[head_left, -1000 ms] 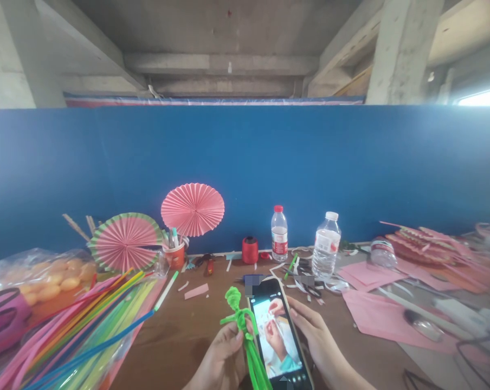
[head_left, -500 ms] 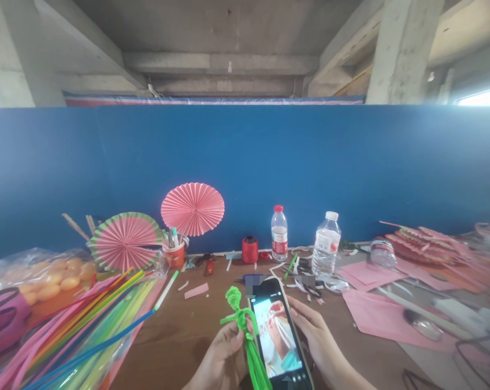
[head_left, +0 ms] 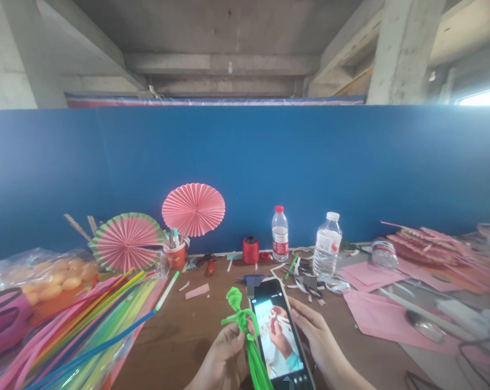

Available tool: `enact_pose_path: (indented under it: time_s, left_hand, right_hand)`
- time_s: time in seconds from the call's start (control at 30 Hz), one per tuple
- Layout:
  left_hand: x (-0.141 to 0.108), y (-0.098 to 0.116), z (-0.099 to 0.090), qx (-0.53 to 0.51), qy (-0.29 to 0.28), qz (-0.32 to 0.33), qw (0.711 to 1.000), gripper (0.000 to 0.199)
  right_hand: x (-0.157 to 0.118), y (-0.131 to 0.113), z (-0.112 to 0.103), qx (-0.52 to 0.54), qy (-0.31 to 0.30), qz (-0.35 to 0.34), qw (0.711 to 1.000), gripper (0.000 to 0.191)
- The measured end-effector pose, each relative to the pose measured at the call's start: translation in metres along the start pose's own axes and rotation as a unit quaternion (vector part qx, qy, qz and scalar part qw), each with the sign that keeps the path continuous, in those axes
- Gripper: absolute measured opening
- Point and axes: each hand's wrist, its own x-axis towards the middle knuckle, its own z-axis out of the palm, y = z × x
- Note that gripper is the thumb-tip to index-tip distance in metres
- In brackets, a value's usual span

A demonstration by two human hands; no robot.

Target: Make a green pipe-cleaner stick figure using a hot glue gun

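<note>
Low in the middle of the head view, my left hand (head_left: 225, 353) is closed around a figure of twisted green pipe cleaners (head_left: 242, 318). It has a coiled round top, short side arms and long strands hanging down. Right beside it, my right hand (head_left: 318, 337) grips a smartphone (head_left: 281, 338) by its right edge. The phone stands tilted toward me, and its lit screen shows hands working with something white. The green strands overlap the phone's left edge. Part of my left fingers is hidden behind the figure.
Colourful pipe cleaners (head_left: 94, 325) lie at left beside a plastic bag of orange balls (head_left: 62, 276). Behind are pink paper fans (head_left: 194, 209), a red cup (head_left: 175, 255), a red thread spool (head_left: 250, 251) and water bottles (head_left: 327, 246). Pink paper (head_left: 391, 319) covers the right side.
The picture on the phone screen has changed, with the hands in it in a different pose. My hands, the green figure and the phone stay nearly where they were.
</note>
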Motion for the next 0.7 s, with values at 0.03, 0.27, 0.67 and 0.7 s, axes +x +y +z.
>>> enact_pose_path:
  time_s: [0.03,0.27,0.67,0.7]
  left_hand:
    - [0.0001,-0.0003,-0.0005,-0.001,0.001,-0.001,1.000,0.012]
    - [0.0014,-0.0020,-0.0048,-0.007,-0.016,0.010,1.000,0.013]
    - [-0.0009,0.0003,-0.0026,-0.002,-0.009,-0.005,1.000,0.015]
    - [-0.0011,0.0009,-0.0019,-0.001,-0.009,-0.007,1.000,0.016]
  right_hand:
    - [-0.0002,-0.0002,0.0001,0.000,0.003,0.007,1.000,0.043]
    - [-0.0001,-0.0013,0.0007,-0.008,0.017,0.009,1.000,0.047]
    - [-0.0043,-0.0047,0.0021,-0.030,0.003,-0.005,1.000,0.044]
    - [-0.0042,-0.0047,0.0018,-0.033,0.005,-0.004,0.999,0.042]
